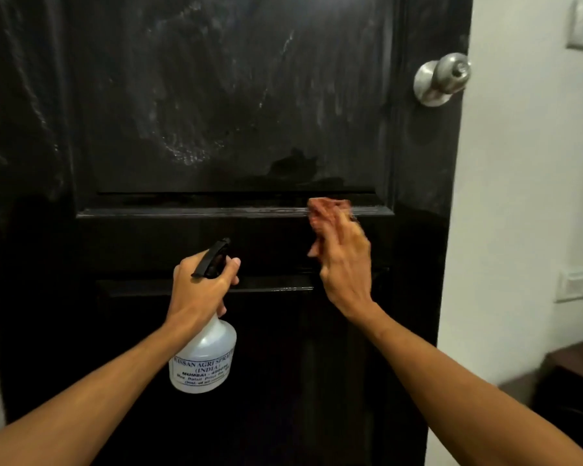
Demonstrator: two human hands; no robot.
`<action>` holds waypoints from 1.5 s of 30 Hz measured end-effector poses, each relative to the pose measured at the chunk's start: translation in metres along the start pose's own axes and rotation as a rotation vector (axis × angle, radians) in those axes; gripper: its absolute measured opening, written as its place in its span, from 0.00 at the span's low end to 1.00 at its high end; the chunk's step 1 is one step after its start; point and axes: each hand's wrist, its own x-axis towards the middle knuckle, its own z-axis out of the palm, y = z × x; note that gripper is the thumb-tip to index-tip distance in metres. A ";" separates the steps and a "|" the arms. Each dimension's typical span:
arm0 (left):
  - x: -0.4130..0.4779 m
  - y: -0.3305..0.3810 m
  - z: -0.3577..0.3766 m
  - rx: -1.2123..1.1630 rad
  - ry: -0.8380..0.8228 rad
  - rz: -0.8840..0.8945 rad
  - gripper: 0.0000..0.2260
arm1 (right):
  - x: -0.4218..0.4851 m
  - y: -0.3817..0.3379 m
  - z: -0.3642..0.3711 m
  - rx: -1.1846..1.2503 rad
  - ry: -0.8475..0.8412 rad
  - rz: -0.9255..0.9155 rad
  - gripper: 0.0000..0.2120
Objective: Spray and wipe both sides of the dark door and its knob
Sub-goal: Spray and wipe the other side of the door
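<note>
Door (216, 95): black, glossy, panelled, fills most of view. Upper panel streaked with pale wet smears and droplets; lower part dark, plain.

Knob (451, 74): round brushed metal on round plate, upper right, near door's right edge.

Spray bottle (204, 361): translucent white body, printed label, black trigger head; roughly upright before lower door, neck gripped by left hand (199, 290).

Cloth (327, 213): reddish-brown, bunched, motion-blurred, against horizontal moulding under upper panel, held by right hand (345, 267).

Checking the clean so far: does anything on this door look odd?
Only the upper panel: whitish streaks and smears cover it, likely spray residue. The right hand holds the reddish cloth lower, at the panel's ledge.
</note>
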 end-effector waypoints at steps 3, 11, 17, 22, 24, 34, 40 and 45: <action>-0.002 0.009 0.017 -0.006 -0.035 0.010 0.06 | -0.021 0.051 -0.018 0.043 0.166 0.415 0.31; -0.002 0.040 0.076 -0.092 -0.122 0.013 0.08 | -0.014 0.101 -0.031 0.057 0.241 0.590 0.31; 0.019 0.060 0.071 -0.143 -0.098 -0.076 0.08 | 0.017 0.033 -0.015 0.033 0.151 0.291 0.34; 0.034 0.059 0.034 -0.117 -0.037 -0.194 0.09 | 0.029 -0.014 0.002 0.052 -0.062 -0.065 0.39; 0.039 0.053 0.009 -0.090 0.013 -0.197 0.10 | 0.040 -0.018 0.002 0.129 0.023 0.006 0.35; 0.052 0.023 -0.072 -0.001 0.179 -0.193 0.10 | 0.080 -0.131 0.041 0.090 -0.006 -0.224 0.31; 0.050 -0.003 -0.137 0.014 0.252 -0.179 0.09 | 0.079 -0.200 0.070 0.130 0.008 -0.182 0.31; 0.055 -0.032 -0.189 0.079 0.304 -0.213 0.07 | 0.114 -0.308 0.104 0.190 -0.206 -0.383 0.26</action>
